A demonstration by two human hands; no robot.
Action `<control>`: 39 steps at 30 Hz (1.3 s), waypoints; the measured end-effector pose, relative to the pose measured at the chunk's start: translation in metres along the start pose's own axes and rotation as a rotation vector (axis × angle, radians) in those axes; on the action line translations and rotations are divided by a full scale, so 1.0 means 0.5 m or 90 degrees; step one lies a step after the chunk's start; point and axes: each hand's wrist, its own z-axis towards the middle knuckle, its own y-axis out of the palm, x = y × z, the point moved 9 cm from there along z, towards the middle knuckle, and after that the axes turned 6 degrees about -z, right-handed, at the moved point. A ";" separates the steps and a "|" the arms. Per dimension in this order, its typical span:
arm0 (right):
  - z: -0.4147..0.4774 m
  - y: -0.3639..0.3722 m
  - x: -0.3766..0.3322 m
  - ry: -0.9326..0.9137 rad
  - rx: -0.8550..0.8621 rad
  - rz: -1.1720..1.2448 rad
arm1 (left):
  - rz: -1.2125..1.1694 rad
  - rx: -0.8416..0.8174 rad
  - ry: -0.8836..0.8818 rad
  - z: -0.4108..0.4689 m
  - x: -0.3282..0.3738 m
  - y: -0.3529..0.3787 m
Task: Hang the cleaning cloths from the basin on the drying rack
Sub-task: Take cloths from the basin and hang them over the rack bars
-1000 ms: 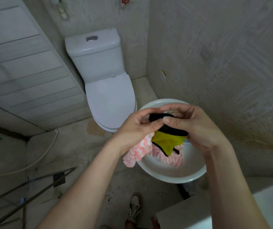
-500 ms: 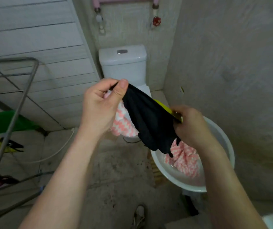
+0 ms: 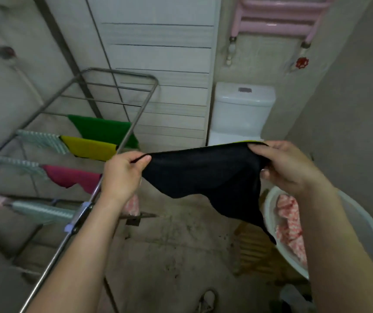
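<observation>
A black cloth [image 3: 205,175] with a yellow underside is stretched out in the air between my hands. My left hand [image 3: 122,177] pinches its left corner and my right hand [image 3: 287,168] grips its right edge. The metal drying rack [image 3: 135,123] stands to the left, and my left hand is just beside its right rail. On the rack hang a green cloth [image 3: 104,129], a yellow cloth [image 3: 90,147], a magenta cloth [image 3: 75,177] and pale striped cloths [image 3: 43,211]. The white basin [image 3: 366,231] sits low at the right with a pink-and-white cloth [image 3: 290,224] in it.
A white toilet [image 3: 242,109] stands against the back wall under a pink pipe rail [image 3: 275,21]. White panelling [image 3: 163,86] lies behind the rack. A wooden stool [image 3: 253,251] sits under the basin. A shoe [image 3: 205,299] is on the stained floor.
My hands have lifted the black cloth off the basin and spread it out flat. My view has swung up and left, bringing the rack into sight.
</observation>
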 end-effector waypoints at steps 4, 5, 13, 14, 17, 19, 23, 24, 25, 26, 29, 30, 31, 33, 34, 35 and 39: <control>-0.019 0.161 -0.008 0.079 -0.062 0.007 | 0.135 0.024 -0.042 -0.060 -0.059 -0.069; -0.027 0.194 -0.010 0.089 -0.070 0.041 | 0.103 0.014 -0.033 -0.079 -0.047 -0.072; -0.109 0.419 -0.037 0.068 -0.172 0.256 | 0.028 -0.162 -0.082 -0.235 -0.029 -0.051; -0.117 0.435 -0.043 0.070 -0.181 0.292 | 0.062 -0.104 -0.085 -0.235 -0.035 -0.073; -0.151 0.498 -0.061 0.103 -0.237 0.400 | 0.100 0.028 -0.121 -0.236 -0.071 -0.147; -0.178 0.543 -0.079 0.114 -0.280 0.438 | 0.115 0.086 -0.124 -0.242 -0.085 -0.203; -0.213 0.602 -0.133 0.079 -0.339 0.479 | 0.124 0.193 -0.109 -0.254 -0.090 -0.316; -0.222 0.617 -0.151 0.068 -0.356 0.487 | 0.125 0.230 -0.108 -0.256 -0.090 -0.347; -0.236 0.650 -0.171 0.062 -0.388 0.494 | 0.118 0.267 -0.119 -0.265 -0.101 -0.392; -0.249 0.675 -0.191 0.053 -0.415 0.500 | 0.087 0.282 -0.132 -0.267 -0.114 -0.424; -0.280 0.742 -0.243 0.027 -0.489 0.517 | -0.103 0.223 -0.154 -0.263 -0.156 -0.472; -0.293 0.774 -0.254 0.029 -0.521 0.513 | -0.165 0.211 -0.149 -0.271 -0.165 -0.491; -0.303 0.797 -0.260 0.030 -0.547 0.510 | -0.207 0.209 -0.140 -0.277 -0.169 -0.505; -0.315 0.836 -0.263 0.033 -0.596 0.507 | -0.256 0.235 -0.137 -0.291 -0.176 -0.536; -0.321 0.858 -0.260 0.038 -0.624 0.503 | -0.275 0.251 -0.144 -0.302 -0.183 -0.555; -0.326 0.875 -0.257 0.042 -0.647 0.499 | -0.283 0.261 -0.151 -0.314 -0.192 -0.572; -0.349 0.933 -0.237 0.012 -0.690 0.386 | -0.202 0.282 -0.146 -0.366 -0.220 -0.627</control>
